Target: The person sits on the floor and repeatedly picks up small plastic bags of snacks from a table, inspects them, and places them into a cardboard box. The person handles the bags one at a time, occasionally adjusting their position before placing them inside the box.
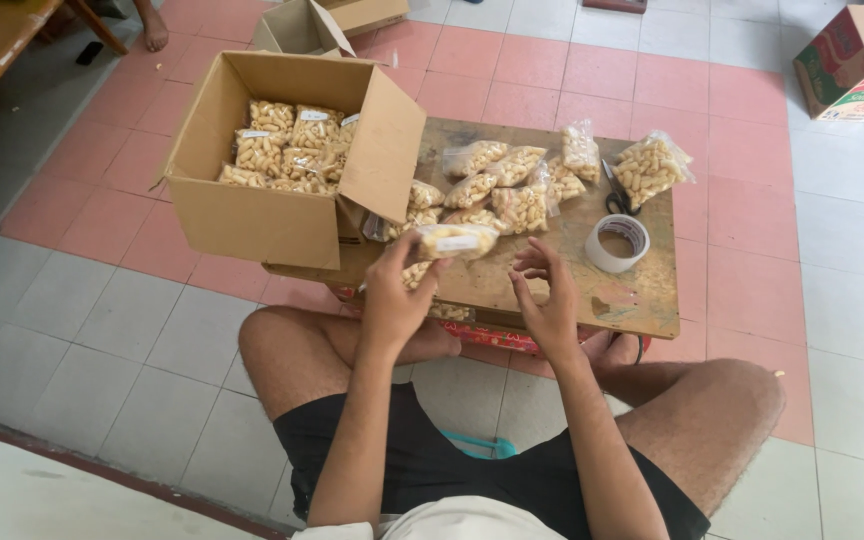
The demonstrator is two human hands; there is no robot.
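Cardboard box (252,215) holds snack packets (287,145).

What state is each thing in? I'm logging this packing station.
Left hand: holds snack bag, sealed, labelled.
Right hand: empty, fingers curled.
Cardboard box: open, partly filled with bags.
Loose bags: sealed, piled on low table.
Tape roll: lying flat.
Scissors: closed, lying on the table.

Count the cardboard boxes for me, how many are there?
3. A big open box holding snack bags stands at the low table's left end, a smaller open box sits behind it on the floor, and a printed box lies at top right. Others may be out of view.
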